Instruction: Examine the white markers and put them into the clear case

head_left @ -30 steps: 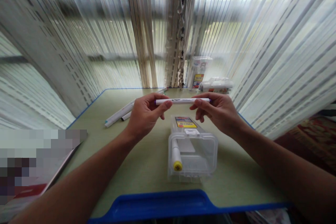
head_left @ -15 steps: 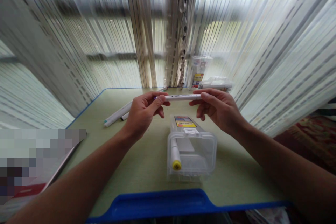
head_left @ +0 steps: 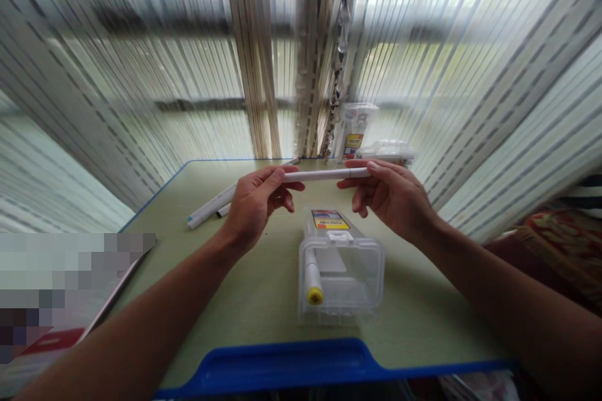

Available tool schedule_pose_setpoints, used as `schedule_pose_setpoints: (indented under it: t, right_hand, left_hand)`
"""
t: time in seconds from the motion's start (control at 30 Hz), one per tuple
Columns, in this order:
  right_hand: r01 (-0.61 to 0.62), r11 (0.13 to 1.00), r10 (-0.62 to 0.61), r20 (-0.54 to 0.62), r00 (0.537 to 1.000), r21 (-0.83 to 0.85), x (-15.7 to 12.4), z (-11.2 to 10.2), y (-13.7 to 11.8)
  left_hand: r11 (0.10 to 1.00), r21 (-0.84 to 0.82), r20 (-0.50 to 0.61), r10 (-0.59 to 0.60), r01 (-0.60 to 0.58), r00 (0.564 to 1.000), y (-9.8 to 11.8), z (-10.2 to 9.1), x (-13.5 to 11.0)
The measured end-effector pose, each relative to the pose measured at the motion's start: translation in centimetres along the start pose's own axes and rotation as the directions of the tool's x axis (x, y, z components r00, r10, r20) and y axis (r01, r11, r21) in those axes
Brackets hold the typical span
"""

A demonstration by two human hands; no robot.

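A white marker pen (head_left: 324,175) lies level between my hands, above the table. My left hand (head_left: 256,197) pinches its left end between thumb and fingers. At the other end, my right hand (head_left: 392,191) has thumb and forefinger closed on it. Below the pen, a clear plastic case (head_left: 360,263) rests on the table with its open end towards me and a yellow label on top. Inside, along its left side, lies a white marker with a yellow end (head_left: 314,282). Behind my left hand are white markers (head_left: 207,208), partly hidden by it.
The pale green table (head_left: 254,307) has a blue rim with a pen groove (head_left: 291,363) at the front. At the back right stand a clear upright case (head_left: 358,122) and a lying one (head_left: 388,149). String curtains (head_left: 197,56) hang behind. A pixelated patch covers the left edge.
The marker has turned about its length, so the dark print on its barrel no longer shows. Both hands still hold its ends. The case has stayed put.
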State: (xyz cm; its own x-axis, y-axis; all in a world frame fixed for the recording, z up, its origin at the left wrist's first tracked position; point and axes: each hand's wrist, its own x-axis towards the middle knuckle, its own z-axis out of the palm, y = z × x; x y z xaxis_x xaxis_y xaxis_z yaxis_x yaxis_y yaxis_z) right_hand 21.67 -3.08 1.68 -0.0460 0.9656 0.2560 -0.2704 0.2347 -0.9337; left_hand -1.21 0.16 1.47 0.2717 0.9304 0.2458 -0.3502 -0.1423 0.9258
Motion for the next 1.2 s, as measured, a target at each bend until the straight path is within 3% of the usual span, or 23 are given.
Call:
schedule_pose_setpoints:
  t: [0.53,1.2]
  right_hand:
    - [-0.024,0.999,0.024,-0.003,1.0,0.021,0.2,-0.1,0.0]
    - [0.066,0.989,-0.07,-0.024,0.997,-0.129,0.2,-0.2,1.1]
  left_hand:
    - [0.998,-0.051,-0.005,-0.03,0.03,1.0,0.1,-0.1,0.1]
    - [0.96,0.261,0.022,0.094,-0.096,0.995,-0.5,0.0,-0.1]
